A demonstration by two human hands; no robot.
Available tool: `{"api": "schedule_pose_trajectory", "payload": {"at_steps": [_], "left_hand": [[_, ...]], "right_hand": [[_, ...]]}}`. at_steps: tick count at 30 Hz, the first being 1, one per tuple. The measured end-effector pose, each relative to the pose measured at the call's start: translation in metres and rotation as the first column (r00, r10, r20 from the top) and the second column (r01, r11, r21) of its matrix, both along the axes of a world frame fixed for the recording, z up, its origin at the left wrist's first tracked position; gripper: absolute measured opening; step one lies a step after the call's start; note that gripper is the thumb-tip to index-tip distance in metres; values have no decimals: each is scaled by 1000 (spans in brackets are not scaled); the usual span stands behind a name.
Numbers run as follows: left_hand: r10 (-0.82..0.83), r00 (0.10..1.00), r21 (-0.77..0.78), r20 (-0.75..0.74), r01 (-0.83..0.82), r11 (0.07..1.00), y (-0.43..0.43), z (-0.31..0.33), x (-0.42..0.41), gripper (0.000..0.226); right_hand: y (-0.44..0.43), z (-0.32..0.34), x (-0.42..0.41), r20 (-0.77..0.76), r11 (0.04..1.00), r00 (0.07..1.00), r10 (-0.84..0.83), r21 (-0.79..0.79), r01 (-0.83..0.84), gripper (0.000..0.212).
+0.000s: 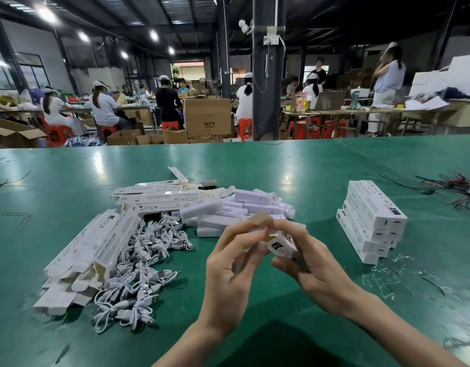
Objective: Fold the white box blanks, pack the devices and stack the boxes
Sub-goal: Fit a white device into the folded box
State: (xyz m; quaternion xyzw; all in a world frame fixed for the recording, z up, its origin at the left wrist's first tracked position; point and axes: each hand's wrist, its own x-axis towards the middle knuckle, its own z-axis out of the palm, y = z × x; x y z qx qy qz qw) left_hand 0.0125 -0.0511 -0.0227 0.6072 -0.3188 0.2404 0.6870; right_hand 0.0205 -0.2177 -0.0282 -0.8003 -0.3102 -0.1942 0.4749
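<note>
Two hands: both are on one white box point(281, 246), held just above the green table point(308, 168) in front of the person, with its near end toward the camera.
Step in hand: closing an end of this box, as I judge it; whether a device is already inside cannot be seen.
Left hand point(236, 263): palm turned inward, fingers curled, thumb and forefinger pinching the brown-backed end flap point(260, 220) at the top of the box.
Right hand point(317, 263): wrapped around the box body, fingers curled under it and thumb over the top, keeping it steady.
Next move: likely bending the flap down and tucking it into the box mouth. This calls for a firm right-hand grip so the walls stay square.
Supplies: flat blanks point(96, 247) at the left, white cables point(143, 263) beside them, devices point(233, 210) heaped just beyond the hands.
Destination: the stack of finished boxes point(371, 221) stands well to the right.
</note>
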Motion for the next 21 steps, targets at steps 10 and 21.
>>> {"api": "schedule_pose_trajectory", "payload": {"at_steps": [10,21], "left_hand": [[-194,940,-262,-280,119,958,5,6,4,31],[-182,919,-218,-350,109,970,6,8,1,7]], "right_hand": [[4,0,-2,-17,999,1000,-1,-50,0,46],[-2,4,-1,32,988,998,-48,-145,52,51]]}}
